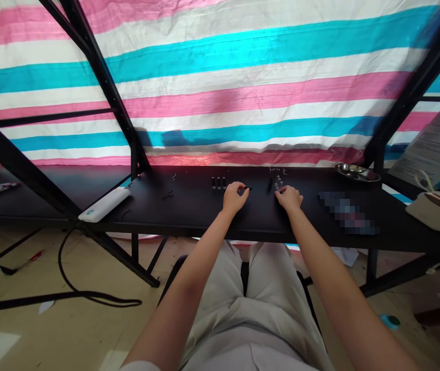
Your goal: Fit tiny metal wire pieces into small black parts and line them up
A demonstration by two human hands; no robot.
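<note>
My left hand [235,198] is closed in a pinch over the black table. Between its thumb and fingers is a small black cylindrical piece [247,188], its kind too small to tell. Left of that hand, three short black tubes with pale ends [219,183] stand in a row. My right hand [290,198] has its fingertips pinched together at a cluster of small clear-grey pieces [278,182]; what they grip is hidden. Just left of the cluster is another small black piece [270,184]. Tiny whitish bits [277,169] lie behind it.
A white oblong device [104,204] lies on the black table [189,206] at left. At right are a shiny metal dish [358,173], a blurred dark packet [349,213] and a cream box [436,210]. Black frame posts [107,82] rise before a striped sheet [243,56].
</note>
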